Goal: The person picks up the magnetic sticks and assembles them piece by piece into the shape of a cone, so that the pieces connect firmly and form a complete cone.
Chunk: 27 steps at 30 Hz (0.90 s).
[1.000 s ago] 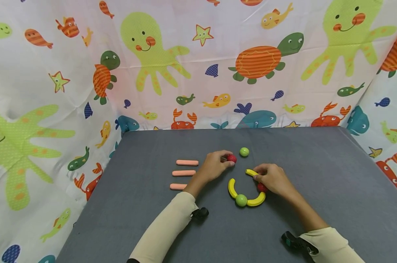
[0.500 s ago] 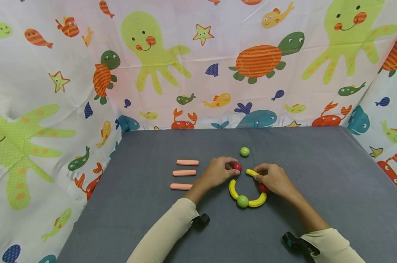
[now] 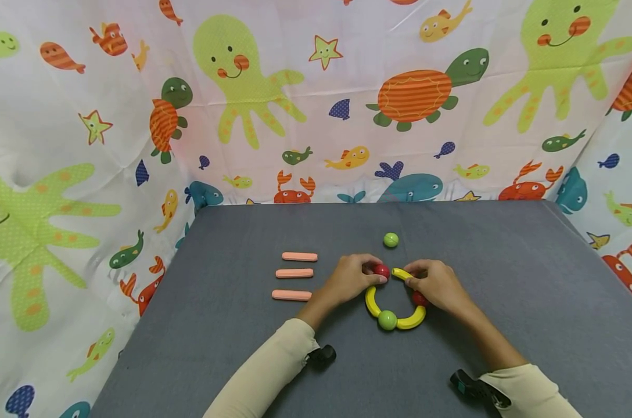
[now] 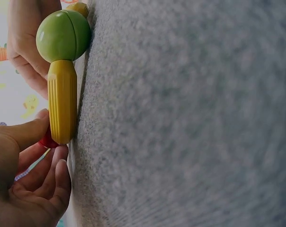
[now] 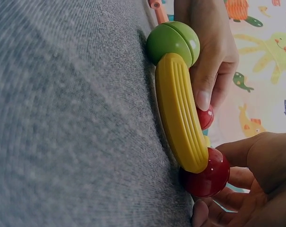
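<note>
My left hand (image 3: 349,277) pinches a small red ball (image 3: 381,271) between thumb and fingers, close to the open ends of a ring-like arrangement. A yellow curved banana-like piece (image 3: 399,273) is pinched by my right hand (image 3: 436,284), which partly covers it. Below that hand sits another red ball (image 5: 206,175). The arrangement continues with a ridged yellow curved piece (image 5: 180,113), a green ball (image 3: 387,320) and a third yellow curved piece (image 3: 370,302) on the left. In the left wrist view, that third piece (image 4: 62,101) mostly hides the held red ball.
A second green ball (image 3: 391,240) lies behind the arrangement. To the left, pink rods (image 3: 294,273) lie in a stack of rows. The grey tabletop (image 3: 232,244) meets a sea-animal printed cloth (image 3: 316,116) at the back and sides.
My left hand has carried the red ball toward me and slightly right, from near the loose green ball to the gap between two yellow pieces. My right hand has stayed in place.
</note>
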{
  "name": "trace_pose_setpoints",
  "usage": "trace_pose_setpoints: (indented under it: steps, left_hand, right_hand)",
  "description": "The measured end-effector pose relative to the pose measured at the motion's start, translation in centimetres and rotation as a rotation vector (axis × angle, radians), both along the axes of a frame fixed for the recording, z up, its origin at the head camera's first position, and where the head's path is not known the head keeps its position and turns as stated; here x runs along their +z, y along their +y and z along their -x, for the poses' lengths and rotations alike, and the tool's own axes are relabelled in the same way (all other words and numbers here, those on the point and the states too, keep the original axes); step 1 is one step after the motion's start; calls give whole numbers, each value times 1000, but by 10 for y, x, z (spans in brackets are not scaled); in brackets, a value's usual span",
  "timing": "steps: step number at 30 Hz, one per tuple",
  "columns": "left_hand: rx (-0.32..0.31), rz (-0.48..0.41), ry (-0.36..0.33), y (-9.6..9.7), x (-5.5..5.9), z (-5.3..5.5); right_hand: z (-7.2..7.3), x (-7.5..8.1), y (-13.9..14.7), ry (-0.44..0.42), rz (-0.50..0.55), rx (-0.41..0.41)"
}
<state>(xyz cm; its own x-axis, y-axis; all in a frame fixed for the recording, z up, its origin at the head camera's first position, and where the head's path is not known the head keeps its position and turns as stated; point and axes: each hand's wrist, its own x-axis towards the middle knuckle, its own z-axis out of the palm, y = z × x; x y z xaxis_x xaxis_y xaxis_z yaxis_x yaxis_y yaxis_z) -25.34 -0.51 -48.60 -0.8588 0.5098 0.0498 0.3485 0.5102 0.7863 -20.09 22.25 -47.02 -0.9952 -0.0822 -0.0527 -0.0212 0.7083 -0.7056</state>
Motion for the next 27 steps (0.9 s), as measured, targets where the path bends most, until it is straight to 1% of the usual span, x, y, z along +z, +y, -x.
trace_pose_setpoints:
  steps: [5, 10, 17, 21, 27]
  left_hand:
    - [-4, -3, -5, 1, 0, -2]
    - [8, -12, -16, 1, -1, -2]
    - [5, -18, -29, 2, -2, -1]
    - [4, -19, -29, 3, -3, -1]
    - [6, -32, -38, 2, -3, -2]
  right_hand:
    - [1, 0, 0, -8, -1, -3]
    - [1, -1, 0, -10, -2, -1]
    - [0, 0, -1, 5, 4, 17]
    - [0, 1, -2, 0, 8, 21]
    - [0, 2, -2, 10, -3, 23]
